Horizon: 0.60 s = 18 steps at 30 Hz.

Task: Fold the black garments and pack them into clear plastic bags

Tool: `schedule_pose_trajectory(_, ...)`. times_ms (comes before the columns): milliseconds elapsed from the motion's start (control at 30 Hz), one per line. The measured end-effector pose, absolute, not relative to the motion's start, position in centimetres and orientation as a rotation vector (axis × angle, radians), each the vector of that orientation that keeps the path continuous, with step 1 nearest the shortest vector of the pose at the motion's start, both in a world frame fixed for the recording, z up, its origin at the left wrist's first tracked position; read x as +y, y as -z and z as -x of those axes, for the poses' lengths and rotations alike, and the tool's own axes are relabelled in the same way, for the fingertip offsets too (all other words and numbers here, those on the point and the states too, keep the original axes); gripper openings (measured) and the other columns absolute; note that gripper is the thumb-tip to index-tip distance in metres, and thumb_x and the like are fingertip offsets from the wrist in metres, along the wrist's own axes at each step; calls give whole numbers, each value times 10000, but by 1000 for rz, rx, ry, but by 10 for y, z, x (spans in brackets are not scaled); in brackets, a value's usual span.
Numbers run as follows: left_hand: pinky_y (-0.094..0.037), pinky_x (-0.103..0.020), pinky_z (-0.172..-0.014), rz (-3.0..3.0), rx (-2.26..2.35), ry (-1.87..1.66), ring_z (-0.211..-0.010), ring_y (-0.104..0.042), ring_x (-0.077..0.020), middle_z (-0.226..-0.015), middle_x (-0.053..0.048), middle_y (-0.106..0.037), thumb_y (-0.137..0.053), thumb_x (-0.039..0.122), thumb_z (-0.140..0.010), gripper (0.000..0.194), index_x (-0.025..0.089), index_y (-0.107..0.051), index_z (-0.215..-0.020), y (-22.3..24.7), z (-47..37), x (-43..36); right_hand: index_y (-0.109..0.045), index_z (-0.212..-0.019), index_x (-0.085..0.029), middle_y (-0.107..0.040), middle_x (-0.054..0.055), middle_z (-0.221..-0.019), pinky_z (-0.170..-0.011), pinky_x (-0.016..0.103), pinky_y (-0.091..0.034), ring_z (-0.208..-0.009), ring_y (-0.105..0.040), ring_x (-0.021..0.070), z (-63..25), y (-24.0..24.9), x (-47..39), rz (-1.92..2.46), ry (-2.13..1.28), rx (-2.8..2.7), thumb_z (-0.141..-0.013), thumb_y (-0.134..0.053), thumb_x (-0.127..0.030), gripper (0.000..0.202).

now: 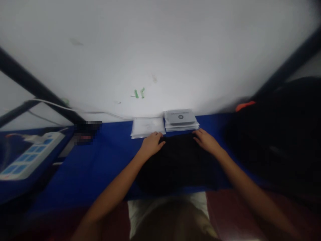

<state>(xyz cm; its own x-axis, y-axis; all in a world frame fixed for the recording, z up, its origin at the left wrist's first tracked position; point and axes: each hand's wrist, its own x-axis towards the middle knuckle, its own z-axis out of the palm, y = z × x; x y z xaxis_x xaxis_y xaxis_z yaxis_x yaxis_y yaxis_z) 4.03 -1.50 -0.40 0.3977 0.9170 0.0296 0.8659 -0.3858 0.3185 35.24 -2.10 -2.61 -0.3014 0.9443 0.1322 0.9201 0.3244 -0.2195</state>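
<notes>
A dark black cloth lies spread on the blue table surface in front of me, its far edge running between my hands. My left hand is at its far left corner, fingers bent and closed on the edge, with the thumb on the near side. At the far right corner my right hand has its fingers bent onto the cloth in the same way. Folds and layers in the cloth are too dark to make out. Just beyond it sit a flat white packet and a stack of several packets in clear wrapping.
A white power strip with blue sockets lies at the left, its cable running along the wall. A blurred dark object stands near it. A large black mass with an orange piece fills the right side. Dark frame bars slant at both sides.
</notes>
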Motion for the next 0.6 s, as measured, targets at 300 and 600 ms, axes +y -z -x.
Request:
schedule_pose_trajectory(300,-503,-357,-877,-2349,1435,-603,-982,-601,-207,-1073,-78,-582,-461,174,-924,243,197,-599,-1123,4,-39,-10,-598,-1116,-171,-600,105,-959,-812,376,-497,-866,-607,245,-369,12,-32,1489,-240,-2249,-905,-472,-216,250)
schedule_pose_trajectory(600,-486,-368,-883,-2569,1073,-926,-993,-565,-205,-1046,-93,-600,-421,143,-949,272,185,-623,-1125,-6,-26,-49,-570,-929,-233,-571,59,-877,-706,339,-480,-796,-567,216,-371,-24,-98,1281,-418,-2163,-861,-525,-201,87)
